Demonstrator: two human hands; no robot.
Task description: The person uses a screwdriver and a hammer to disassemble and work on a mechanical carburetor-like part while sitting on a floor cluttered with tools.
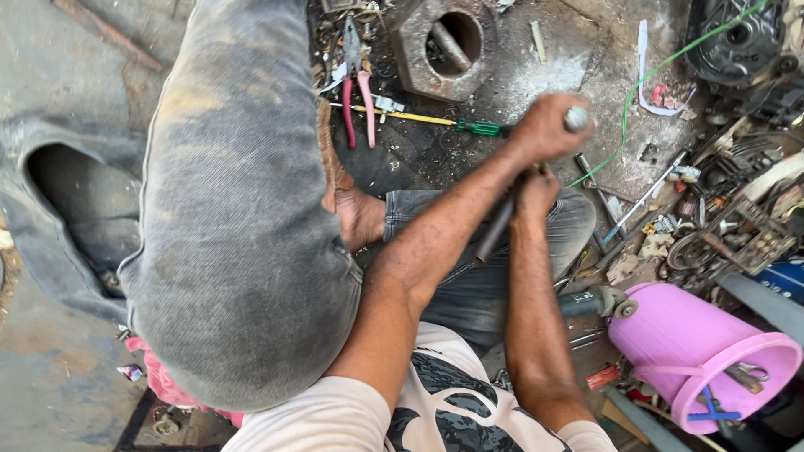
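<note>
My left hand (544, 127) is closed around a small metal part whose rounded silvery end (576, 118) sticks out of the fist. Just below it, my right hand (534, 192) grips a dark metal rod (494, 228) that slants down to the left over my lap. The two hands are close together, almost touching, above my jeans-clad leg (469, 289). How the rod meets the part is hidden by the fingers.
My raised knee in grey jeans (243, 209) fills the left. On the dirty floor lie pink-handled pliers (358, 92), a green-handled screwdriver (476, 127), a heavy metal block with a hole (419, 63) and a green wire (636, 92). A pink bucket (670, 335) and scrap parts (737, 209) crowd the right.
</note>
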